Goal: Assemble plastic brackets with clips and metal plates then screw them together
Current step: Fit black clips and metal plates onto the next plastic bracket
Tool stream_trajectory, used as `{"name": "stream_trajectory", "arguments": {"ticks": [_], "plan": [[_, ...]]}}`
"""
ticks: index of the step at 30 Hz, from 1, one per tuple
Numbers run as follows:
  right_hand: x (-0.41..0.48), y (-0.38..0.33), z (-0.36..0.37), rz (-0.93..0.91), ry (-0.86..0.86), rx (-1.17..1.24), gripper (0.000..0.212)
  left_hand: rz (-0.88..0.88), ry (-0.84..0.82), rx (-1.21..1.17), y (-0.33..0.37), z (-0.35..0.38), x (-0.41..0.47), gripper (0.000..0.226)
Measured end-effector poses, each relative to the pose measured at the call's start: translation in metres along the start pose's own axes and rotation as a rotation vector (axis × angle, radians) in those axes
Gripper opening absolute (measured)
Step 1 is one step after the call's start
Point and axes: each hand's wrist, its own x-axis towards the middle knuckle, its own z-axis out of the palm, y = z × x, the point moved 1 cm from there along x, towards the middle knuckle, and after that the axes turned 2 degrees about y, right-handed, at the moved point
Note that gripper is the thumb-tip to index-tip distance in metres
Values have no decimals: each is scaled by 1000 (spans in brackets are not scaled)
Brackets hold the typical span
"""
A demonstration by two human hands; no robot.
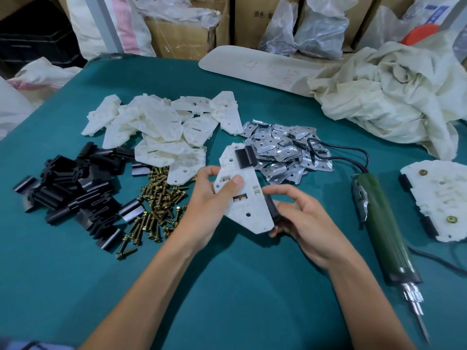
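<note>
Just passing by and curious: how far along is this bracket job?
One finished assembly lies at the right, screwed together. In hand: the left hand holds a bracket with one black clip fitted; the right hand presses on a second clip. Left: metal plates, screws, the idle screwdriver.

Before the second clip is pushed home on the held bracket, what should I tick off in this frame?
1. Grip: the left hand holds the white bracket: ok.
2. The first clip sits on the bracket's far edge: ok.
3. The second clip, held by the right hand at the bracket's near right edge, fully seated: cannot tell.
4. Plate fitted on this bracket: not ok, none visible.
5. Supplies: screws and metal plates piled on the table near the hands: ok.
6. Tool: the electric screwdriver lies free, right of the hands: ok.
</note>
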Motion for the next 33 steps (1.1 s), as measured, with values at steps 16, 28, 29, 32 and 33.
{"name": "stream_trajectory", "arguments": {"ticks": [16,28,29,32,33], "plan": [[-1,1,0,-90,82,-123,21,154,67,123,-12,-3,-1,34],[-1,0,0,17,-18,73,21,121,60,-14,-5,1,2,26],[-1,0,1,8,-9,78,20,126,62,-3,-5,1,2,26],[-1,2,4,-47,79,-9,27,182,92,93,-8,2,-3,26],[-1,3,4,-65,104,-54,30,213,108,143,-8,3,-4,26]]}}
